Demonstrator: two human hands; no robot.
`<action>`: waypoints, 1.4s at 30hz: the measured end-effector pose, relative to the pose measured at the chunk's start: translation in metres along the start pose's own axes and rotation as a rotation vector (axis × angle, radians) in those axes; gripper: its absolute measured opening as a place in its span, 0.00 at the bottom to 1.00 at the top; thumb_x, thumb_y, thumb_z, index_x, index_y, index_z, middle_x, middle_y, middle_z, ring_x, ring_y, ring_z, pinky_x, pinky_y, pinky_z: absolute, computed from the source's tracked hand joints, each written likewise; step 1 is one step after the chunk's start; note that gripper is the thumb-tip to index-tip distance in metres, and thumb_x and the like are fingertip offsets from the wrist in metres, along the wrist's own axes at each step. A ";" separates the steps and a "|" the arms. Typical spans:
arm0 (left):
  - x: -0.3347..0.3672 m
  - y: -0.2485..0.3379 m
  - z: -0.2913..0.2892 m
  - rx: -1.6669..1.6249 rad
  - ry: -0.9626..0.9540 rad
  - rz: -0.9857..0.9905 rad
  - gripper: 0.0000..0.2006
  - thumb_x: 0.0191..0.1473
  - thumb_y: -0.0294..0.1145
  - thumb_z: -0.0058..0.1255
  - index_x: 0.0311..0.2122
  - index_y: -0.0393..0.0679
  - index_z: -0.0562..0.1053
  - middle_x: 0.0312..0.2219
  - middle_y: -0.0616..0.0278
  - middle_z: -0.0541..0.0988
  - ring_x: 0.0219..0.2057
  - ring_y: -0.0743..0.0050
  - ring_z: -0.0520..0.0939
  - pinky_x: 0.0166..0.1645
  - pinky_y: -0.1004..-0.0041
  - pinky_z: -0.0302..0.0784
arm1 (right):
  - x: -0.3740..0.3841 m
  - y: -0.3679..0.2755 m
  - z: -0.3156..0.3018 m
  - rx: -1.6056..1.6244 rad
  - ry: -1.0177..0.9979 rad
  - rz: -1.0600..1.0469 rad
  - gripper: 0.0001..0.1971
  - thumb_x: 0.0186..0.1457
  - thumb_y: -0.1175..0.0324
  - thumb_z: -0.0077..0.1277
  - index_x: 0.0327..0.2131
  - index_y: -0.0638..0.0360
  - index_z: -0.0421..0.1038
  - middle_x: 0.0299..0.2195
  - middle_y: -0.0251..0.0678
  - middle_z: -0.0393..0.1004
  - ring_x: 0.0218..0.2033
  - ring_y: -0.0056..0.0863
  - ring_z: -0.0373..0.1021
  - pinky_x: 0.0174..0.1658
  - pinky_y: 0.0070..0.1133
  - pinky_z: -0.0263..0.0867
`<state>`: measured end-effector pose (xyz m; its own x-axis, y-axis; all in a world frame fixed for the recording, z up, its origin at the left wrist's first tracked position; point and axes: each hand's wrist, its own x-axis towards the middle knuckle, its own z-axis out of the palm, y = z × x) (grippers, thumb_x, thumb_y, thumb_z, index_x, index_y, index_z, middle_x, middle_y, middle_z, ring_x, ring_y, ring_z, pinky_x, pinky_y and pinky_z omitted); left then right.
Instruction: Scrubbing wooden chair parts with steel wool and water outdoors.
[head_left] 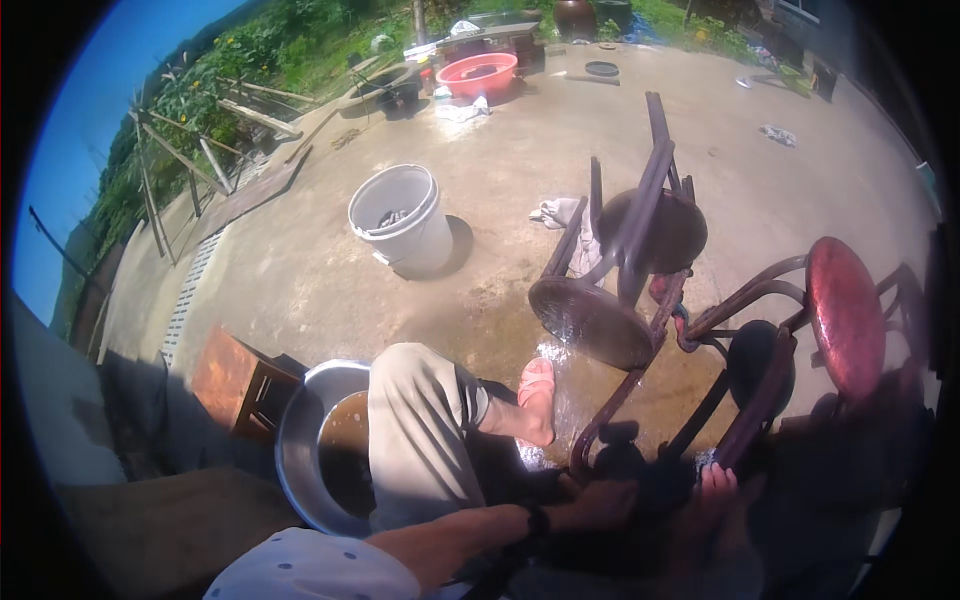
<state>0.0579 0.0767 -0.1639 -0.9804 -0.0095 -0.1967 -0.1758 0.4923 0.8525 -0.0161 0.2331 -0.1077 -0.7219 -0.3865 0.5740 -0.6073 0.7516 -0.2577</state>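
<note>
Black shade covers the left hand (605, 503), which reaches out with a dark band (538, 520) on its wrist. It is just beside the low end of a curved, dark stool leg (592, 440). The spot is so dim that I cannot tell if its fingers are open or closed on something. The right hand (717, 488) has pink fingertips in the sun, by the low end of another stool leg (745, 425). They may touch it, but I cannot tell if they hold it.

The stools are tipped over, just past the 2 hands. 1 has a round red seat (845, 318), standing on its edge. To its left are 2 brown round seats, a near seat (590, 322) and a far seat (665, 235), with a pale cloth (583, 250) beside them.

I think the step in hand is work on the stools, low down by their legs. The next move calls for a steady hold, since wet legs could slip.

Wet ground (665, 400) shines around a foot in a pink slipper (537, 378). Left of the knee, a metal basin (297, 470) holds brown water (345, 430). Farther out stand a white bucket (420, 245) and a big pink tub (470, 86).
</note>
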 end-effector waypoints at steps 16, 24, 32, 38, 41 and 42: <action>-0.005 0.000 0.002 0.056 0.056 0.089 0.08 0.52 0.35 0.41 0.32 0.43 0.66 0.22 0.48 0.74 0.26 0.47 0.76 0.31 0.54 0.70 | 0.014 0.019 0.008 0.166 -0.025 0.049 0.15 0.55 0.64 0.39 0.42 0.63 0.66 0.43 0.45 0.65 0.48 0.52 0.59 0.51 0.41 0.56; -0.001 0.000 0.002 0.027 0.068 0.048 0.10 0.51 0.36 0.40 0.29 0.40 0.68 0.23 0.47 0.74 0.26 0.46 0.76 0.32 0.54 0.71 | 0.006 -0.009 -0.004 0.208 -0.013 -0.049 0.11 0.52 0.73 0.42 0.40 0.63 0.68 0.40 0.44 0.67 0.45 0.46 0.63 0.51 0.39 0.58; 0.007 0.004 -0.008 0.089 0.073 0.009 0.09 0.51 0.33 0.40 0.32 0.43 0.72 0.23 0.48 0.76 0.27 0.47 0.78 0.33 0.57 0.72 | 0.044 0.023 0.015 0.325 0.013 0.137 0.13 0.43 0.74 0.48 0.36 0.61 0.71 0.38 0.40 0.71 0.46 0.40 0.64 0.54 0.34 0.56; 0.005 0.005 0.002 0.207 0.049 0.024 0.08 0.50 0.32 0.42 0.32 0.42 0.72 0.23 0.50 0.76 0.27 0.48 0.78 0.33 0.58 0.72 | 0.048 0.052 0.022 0.249 0.058 0.150 0.13 0.46 0.72 0.46 0.38 0.58 0.71 0.39 0.43 0.71 0.43 0.38 0.67 0.55 0.35 0.55; 0.004 -0.019 0.000 0.245 0.129 0.188 0.07 0.49 0.30 0.43 0.32 0.41 0.72 0.23 0.50 0.76 0.27 0.50 0.78 0.33 0.59 0.72 | 0.014 0.012 0.011 0.333 0.033 0.172 0.14 0.44 0.74 0.48 0.38 0.57 0.72 0.40 0.41 0.70 0.46 0.39 0.64 0.54 0.34 0.56; 0.003 -0.024 0.002 0.266 0.194 0.316 0.07 0.49 0.29 0.43 0.32 0.41 0.72 0.24 0.51 0.76 0.26 0.51 0.78 0.32 0.60 0.72 | 0.002 -0.003 0.002 0.311 -0.016 0.199 0.15 0.44 0.75 0.48 0.39 0.56 0.71 0.40 0.40 0.70 0.47 0.40 0.63 0.54 0.33 0.57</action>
<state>0.0589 0.0663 -0.1859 -0.9853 0.0270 0.1689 0.1388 0.7036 0.6969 -0.0169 0.2289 -0.1076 -0.8395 -0.2594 0.4775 -0.5246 0.6157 -0.5880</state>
